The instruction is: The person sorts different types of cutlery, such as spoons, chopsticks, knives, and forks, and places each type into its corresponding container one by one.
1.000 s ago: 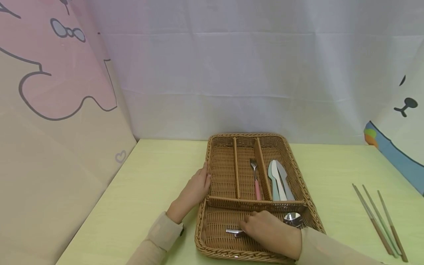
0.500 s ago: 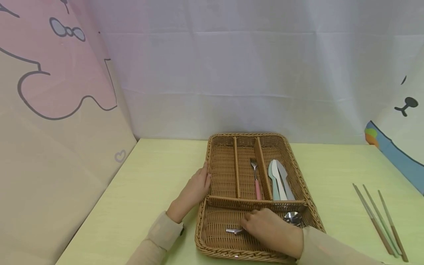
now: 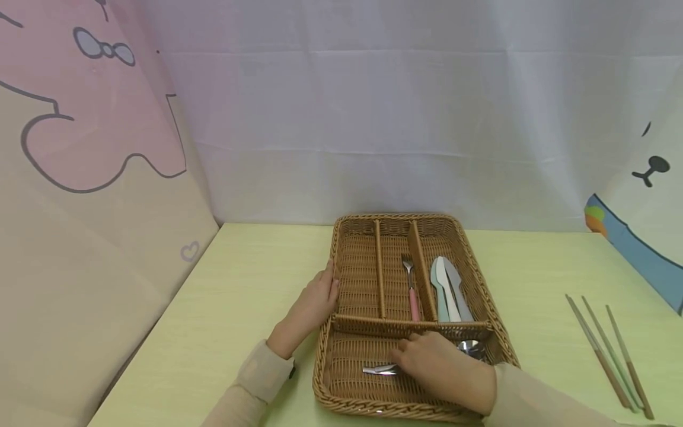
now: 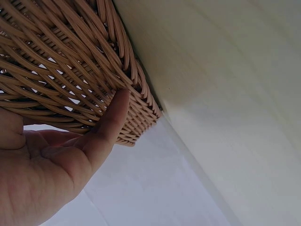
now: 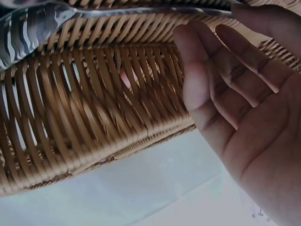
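A brown wicker cutlery basket (image 3: 320, 379) stands on the table. My left hand (image 3: 315, 296) grips its left side; in the left wrist view one finger (image 4: 115, 113) lies along the outer wall. Inside the front compartment is my right hand (image 3: 437, 365), over metal spoons. Left of it a spoon handle (image 3: 380, 370) shows, and a spoon bowl (image 3: 469, 347) appears behind the wrist. In the right wrist view the fingers are loosely bent with nothing in the palm, and the thumb is by the handle end of a spoon (image 5: 35, 30); whether it touches, I cannot tell.
A pink-handled fork (image 3: 411, 290) lies in the basket's middle rear compartment. Knives (image 3: 447, 290) in green, white and grey lie in the right rear one. Chopsticks (image 3: 610, 350) lie on the table at right. A pale curtain (image 3: 373, 130) hangs behind.
My right hand has shifted slightly right and away from me, so more of the spoon handle shows. My left hand stays on the basket's side.
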Motion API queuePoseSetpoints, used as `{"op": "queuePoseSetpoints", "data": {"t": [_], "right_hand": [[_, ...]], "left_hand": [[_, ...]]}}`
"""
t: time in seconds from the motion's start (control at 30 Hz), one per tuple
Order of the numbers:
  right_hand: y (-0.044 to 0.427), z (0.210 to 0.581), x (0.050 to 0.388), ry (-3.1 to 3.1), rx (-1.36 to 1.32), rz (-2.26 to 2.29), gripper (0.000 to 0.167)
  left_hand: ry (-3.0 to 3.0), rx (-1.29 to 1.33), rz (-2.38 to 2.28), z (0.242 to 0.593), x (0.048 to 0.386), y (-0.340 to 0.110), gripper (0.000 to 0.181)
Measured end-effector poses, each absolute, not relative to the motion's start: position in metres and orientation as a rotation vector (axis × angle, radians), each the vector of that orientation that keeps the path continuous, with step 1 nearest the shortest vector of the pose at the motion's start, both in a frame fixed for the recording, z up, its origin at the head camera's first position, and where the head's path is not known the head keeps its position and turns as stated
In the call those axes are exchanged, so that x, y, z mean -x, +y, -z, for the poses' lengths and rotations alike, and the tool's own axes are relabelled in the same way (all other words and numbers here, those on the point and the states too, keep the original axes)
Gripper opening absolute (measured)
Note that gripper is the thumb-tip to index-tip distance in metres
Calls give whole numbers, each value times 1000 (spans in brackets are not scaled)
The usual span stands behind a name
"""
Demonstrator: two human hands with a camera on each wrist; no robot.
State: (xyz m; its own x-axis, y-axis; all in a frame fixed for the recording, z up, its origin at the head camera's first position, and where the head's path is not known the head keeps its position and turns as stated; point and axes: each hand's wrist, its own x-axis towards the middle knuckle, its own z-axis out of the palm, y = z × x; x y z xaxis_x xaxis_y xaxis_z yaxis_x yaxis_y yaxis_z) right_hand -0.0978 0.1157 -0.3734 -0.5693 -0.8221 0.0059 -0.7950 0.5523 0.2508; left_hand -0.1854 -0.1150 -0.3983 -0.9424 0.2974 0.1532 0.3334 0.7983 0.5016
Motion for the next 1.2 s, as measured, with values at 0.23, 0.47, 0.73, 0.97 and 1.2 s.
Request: {"op": "queuePoseSetpoints", "data": {"t": [0.23, 0.47, 0.73, 0.97, 1.2], "right_hand": [[121, 362, 97, -2684, -1357, 345, 21], [131, 348, 98, -2687, -1289, 324, 25], [149, 339, 102, -2681, -1169, 265, 23], [172, 335, 110, -2585, -1019, 148, 19], [205, 334, 115, -2680, -817, 83, 28]], "left_hand": [[-2914, 516, 835, 398, 186, -114, 52], [-2906, 520, 832, 396, 186, -114, 52], [-2907, 513, 838, 398, 186, -114, 52], [-2903, 517, 837, 398, 186, -115, 52], [-2904, 515, 823, 401, 187, -115, 52]]}}
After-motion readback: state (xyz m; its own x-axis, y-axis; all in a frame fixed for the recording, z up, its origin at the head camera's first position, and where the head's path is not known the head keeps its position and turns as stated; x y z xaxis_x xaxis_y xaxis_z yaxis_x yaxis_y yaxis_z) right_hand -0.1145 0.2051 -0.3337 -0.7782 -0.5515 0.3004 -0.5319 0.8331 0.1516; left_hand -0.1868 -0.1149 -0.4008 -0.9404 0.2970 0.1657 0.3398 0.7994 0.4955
